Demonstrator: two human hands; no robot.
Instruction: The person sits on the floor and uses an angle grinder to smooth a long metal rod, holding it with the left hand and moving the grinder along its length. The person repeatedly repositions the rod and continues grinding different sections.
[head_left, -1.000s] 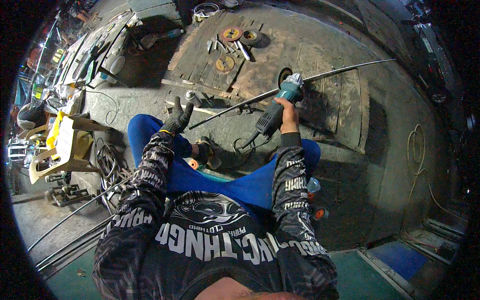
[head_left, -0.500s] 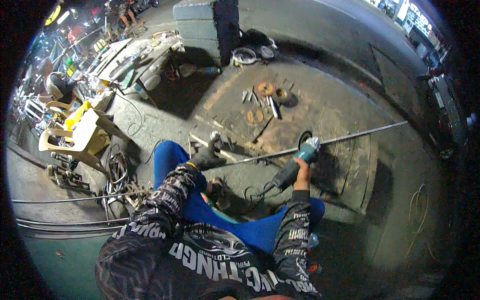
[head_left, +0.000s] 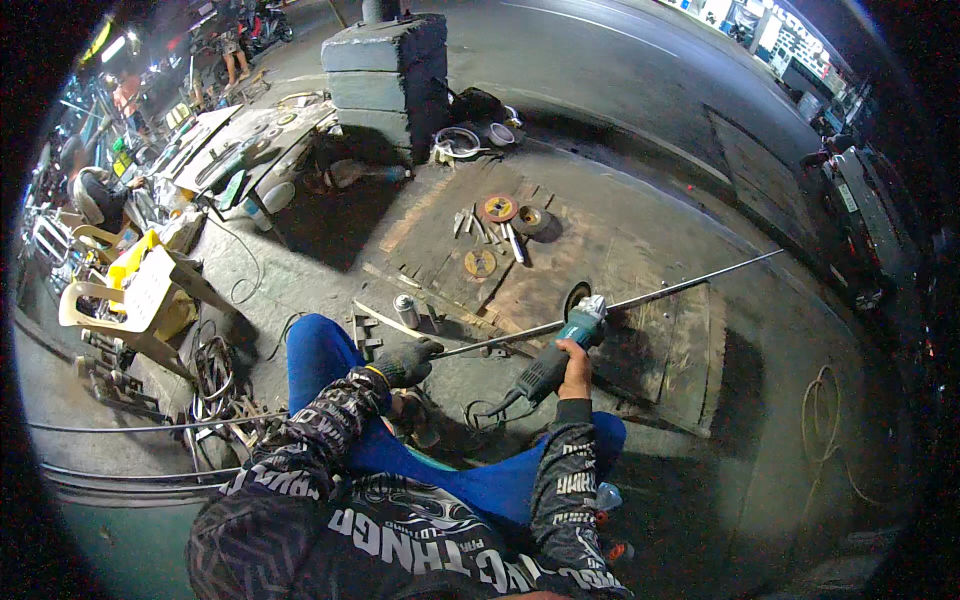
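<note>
Night-lit concrete floor [head_left: 700, 130]; a concrete block [head_left: 385, 75] at twelve o'clock, plastic chairs [head_left: 120, 290] at nine (cables coiled beside them), worn board [head_left: 640, 240] centre.

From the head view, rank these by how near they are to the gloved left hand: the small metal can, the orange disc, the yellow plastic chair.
From the left hand:
1. Metal can, just above the hand on the ground.
2. Orange disc, farther up and right on the wooden board.
3. Yellow chair, far out to the left.
</note>
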